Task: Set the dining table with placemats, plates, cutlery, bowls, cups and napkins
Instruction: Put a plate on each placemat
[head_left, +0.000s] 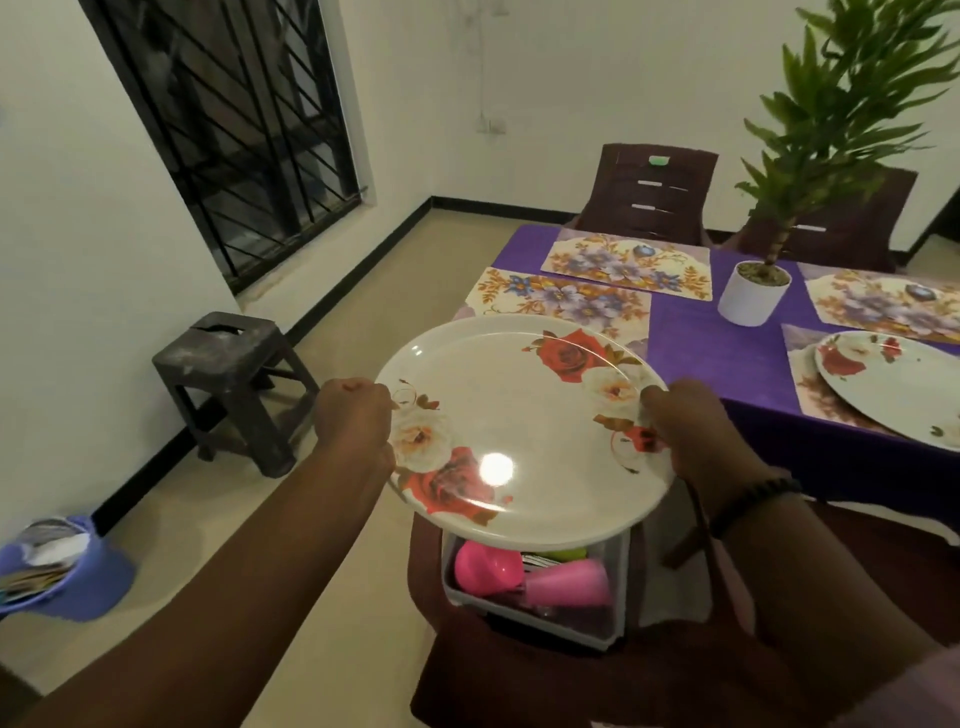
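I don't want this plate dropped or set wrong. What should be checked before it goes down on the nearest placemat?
1. Both hands grip the plate: left hand and right hand hold opposite rims: ok.
2. Plate level: slightly tilted: ok.
3. Nearest placemat bare: ok.
4. Placemat flat on the purple tablecloth: near edge hidden: cannot tell.
5. Potted plant away from the path: ok.

Rose-patterned white plate (519, 431) held level above the cup tray (615, 597).
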